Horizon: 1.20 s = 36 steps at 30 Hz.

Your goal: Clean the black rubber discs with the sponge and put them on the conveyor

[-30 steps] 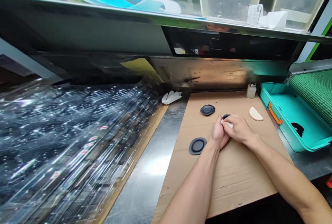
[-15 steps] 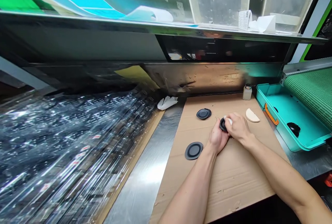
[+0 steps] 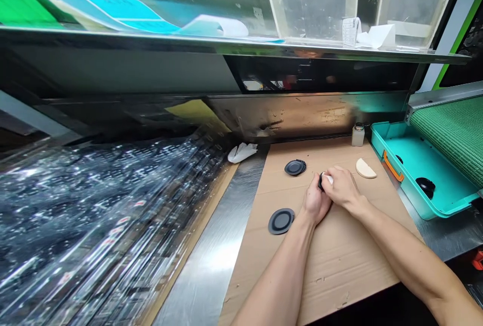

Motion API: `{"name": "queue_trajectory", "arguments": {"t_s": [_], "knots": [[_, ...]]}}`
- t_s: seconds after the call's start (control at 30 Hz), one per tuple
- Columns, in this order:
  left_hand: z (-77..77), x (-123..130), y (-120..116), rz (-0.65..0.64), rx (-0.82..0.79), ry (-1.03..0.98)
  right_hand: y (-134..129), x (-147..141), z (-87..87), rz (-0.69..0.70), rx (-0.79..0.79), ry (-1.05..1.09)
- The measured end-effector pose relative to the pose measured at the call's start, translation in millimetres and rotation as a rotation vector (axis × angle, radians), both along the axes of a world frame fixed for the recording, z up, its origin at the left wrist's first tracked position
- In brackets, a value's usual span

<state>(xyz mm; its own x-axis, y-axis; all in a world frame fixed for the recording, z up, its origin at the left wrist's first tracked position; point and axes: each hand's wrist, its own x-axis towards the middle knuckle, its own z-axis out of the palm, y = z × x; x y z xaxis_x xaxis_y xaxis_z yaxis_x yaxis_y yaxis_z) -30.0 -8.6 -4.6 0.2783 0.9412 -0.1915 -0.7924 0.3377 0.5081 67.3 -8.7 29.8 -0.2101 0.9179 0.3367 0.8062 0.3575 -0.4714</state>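
Over the cardboard sheet [image 3: 332, 265], my left hand [image 3: 315, 202] is closed round a small black round part [image 3: 320, 181], mostly hidden by the fingers. My right hand [image 3: 342, 188] pinches a small white wad [image 3: 329, 179] against that part; whether it is cloth or foam I cannot tell. Two flat black discs lie on the cardboard to the left: a far disc [image 3: 295, 167] and a larger near disc [image 3: 281, 221] beside my left wrist. Right of my hands rests a cream half-round pad [image 3: 366, 168].
A small bottle with a dark cap [image 3: 358, 136] stands at the cardboard's back edge. On the right, a teal bin [image 3: 422, 210] holds black parts [image 3: 425, 186] beside a green conveyor belt [image 3: 453, 119]. Clear plastic-wrapped goods [image 3: 113, 225] fill the left. White crumpled paper [image 3: 242, 152] lies behind.
My right hand has shifted slightly left over the black part, which now shows more edge-on. The white wad remains in my right fingers. The discs on the cardboard stay in place.
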Motion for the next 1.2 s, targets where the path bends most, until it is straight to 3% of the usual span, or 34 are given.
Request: {"name": "queue_trajectory", "arguments": {"t_s": [0.1, 0.23, 0.33, 0.43, 0.57, 0.67, 0.77, 0.93, 1.07, 1.2], "knots": [[0.0, -0.5, 0.0, -0.014, -0.011, 0.019, -2.1, 1.2, 2.2, 0.092, -0.037, 0.021], [-0.1, 0.1, 0.0, -0.022, -0.009, 0.024, -2.4, 8.0, 6.6, 0.031, -0.061, -0.062], [0.8, 0.7, 0.1, -0.009, -0.008, 0.036, -2.6, 14.3, 8.9, 0.119, -0.064, -0.115], [1.7, 1.3, 0.9, -0.021, 0.017, 0.037, -2.5, 19.9, 10.2, 0.096, -0.042, -0.166], [-0.4, 1.3, 3.2, -0.016, 0.023, 0.036, -1.3, 23.3, 11.3, 0.186, -0.009, -0.195], [-3.8, 0.2, 4.9, -0.019, 0.022, 0.042, -1.1, 23.9, 13.4, 0.148, 0.001, -0.210], [-5.5, -0.7, 5.5, -0.019, 0.012, 0.042, -2.7, 25.6, 16.9, 0.221, -0.048, -0.245], [-2.7, 0.5, 4.0, -0.024, 0.061, 0.069, -6.7, 28.6, 20.3, 0.083, -0.074, -0.260], [-1.2, 2.5, 2.0, 0.004, 0.029, 0.080, -7.1, 30.0, 19.0, 0.226, -0.081, -0.274], [-4.1, 3.8, 1.5, -0.035, 0.068, 0.076, -3.6, 28.0, 14.1, 0.070, -0.037, -0.259]]}}
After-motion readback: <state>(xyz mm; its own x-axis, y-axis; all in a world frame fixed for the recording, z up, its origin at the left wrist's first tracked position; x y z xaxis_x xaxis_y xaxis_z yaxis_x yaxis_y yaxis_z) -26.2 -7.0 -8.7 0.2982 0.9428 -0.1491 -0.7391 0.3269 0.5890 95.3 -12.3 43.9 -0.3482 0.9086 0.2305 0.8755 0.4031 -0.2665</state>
